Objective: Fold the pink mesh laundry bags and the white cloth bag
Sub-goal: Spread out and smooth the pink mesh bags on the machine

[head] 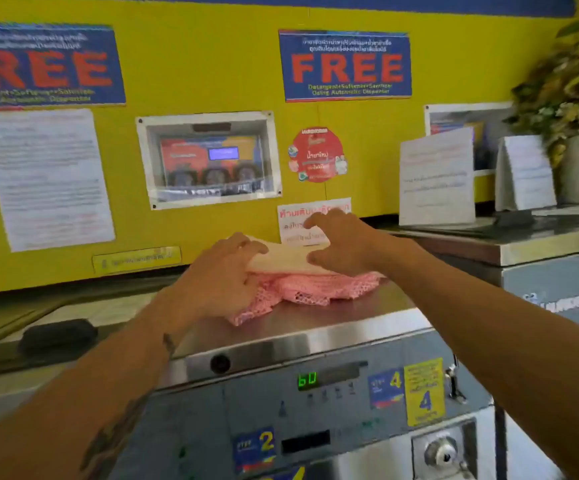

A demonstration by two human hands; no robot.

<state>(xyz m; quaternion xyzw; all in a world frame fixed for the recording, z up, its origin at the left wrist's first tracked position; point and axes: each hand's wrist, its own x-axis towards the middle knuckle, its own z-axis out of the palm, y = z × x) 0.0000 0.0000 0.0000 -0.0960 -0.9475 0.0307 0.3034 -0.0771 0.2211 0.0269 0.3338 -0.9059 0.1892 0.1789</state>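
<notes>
The pink mesh laundry bags (302, 289) lie bunched in a low heap on the steel top of a washing machine (315, 327). On top of them rests the white cloth bag (288, 259), folded flat. My left hand (222, 271) grips the left end of the pile, thumb over the white bag and fingers against the pink mesh. My right hand (341, 244) lies on the right end of the white bag with fingers spread, the thumb at its front edge.
A yellow wall (232, 64) with posters and a dispenser window stands right behind the pile. A dark pad (58, 336) lies on the machine to the left. Standing paper signs (435, 176) and a potted plant (572, 98) occupy the machine to the right.
</notes>
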